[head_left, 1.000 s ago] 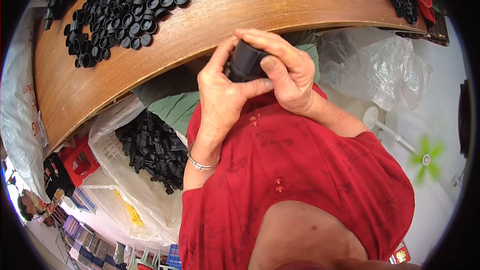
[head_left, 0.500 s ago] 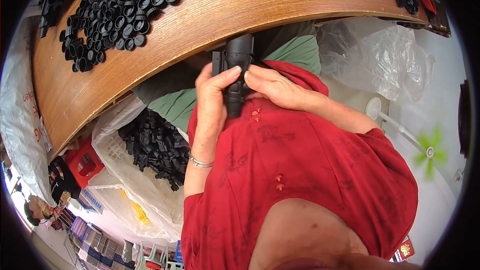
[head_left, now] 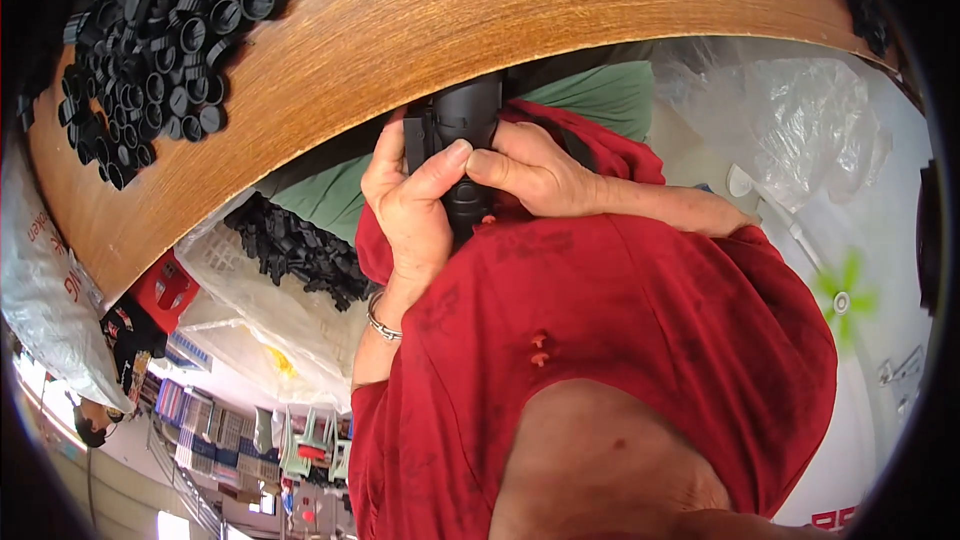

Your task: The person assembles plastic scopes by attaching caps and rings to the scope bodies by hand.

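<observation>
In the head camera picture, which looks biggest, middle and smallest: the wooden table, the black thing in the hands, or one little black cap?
1. wooden table
2. black part held in both hands
3. one black cap

The held part sits nearer the camera, yet it still clearly looks bigger than a cap.

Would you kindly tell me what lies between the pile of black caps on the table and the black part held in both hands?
Only bare wooden tabletop separates the caps from the black part, as the head view shows.

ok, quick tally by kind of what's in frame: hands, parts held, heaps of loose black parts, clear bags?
Hands: 2, left hand and right hand
Black cylindrical part held in both hands: 1
Heaps of small black caps on the wooden table: 1 heap, too many caps to count
Bag of black parts under the table edge: 1
Crumpled clear plastic bag: 1
Total: 6
</observation>
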Demonstrator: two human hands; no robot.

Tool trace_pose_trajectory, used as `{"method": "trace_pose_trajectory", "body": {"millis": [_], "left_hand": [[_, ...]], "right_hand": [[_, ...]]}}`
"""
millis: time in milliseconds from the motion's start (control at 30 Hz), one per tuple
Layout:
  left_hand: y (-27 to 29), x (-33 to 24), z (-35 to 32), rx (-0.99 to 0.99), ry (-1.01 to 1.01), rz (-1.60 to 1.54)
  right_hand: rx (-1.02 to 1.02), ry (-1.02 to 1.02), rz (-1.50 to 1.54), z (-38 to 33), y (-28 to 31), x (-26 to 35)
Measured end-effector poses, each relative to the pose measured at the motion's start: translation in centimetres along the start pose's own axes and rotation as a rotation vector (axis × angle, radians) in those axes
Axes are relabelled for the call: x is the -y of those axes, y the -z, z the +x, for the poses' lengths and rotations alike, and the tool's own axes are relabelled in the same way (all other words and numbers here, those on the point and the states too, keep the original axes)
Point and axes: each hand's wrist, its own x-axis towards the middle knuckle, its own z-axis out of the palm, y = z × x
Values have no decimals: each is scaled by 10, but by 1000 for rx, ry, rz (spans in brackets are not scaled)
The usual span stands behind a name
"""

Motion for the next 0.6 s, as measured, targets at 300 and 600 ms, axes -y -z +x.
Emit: {"method": "trace_pose_trajectory", "body": {"millis": [300,600], "left_hand": [[-4,-9,-6,-30,4,89],[-4,-2,-7,10,-78,76]], "right_hand": [[111,-64,-51,4,10,-5],[-66,78,172,0,-1,-1]]}}
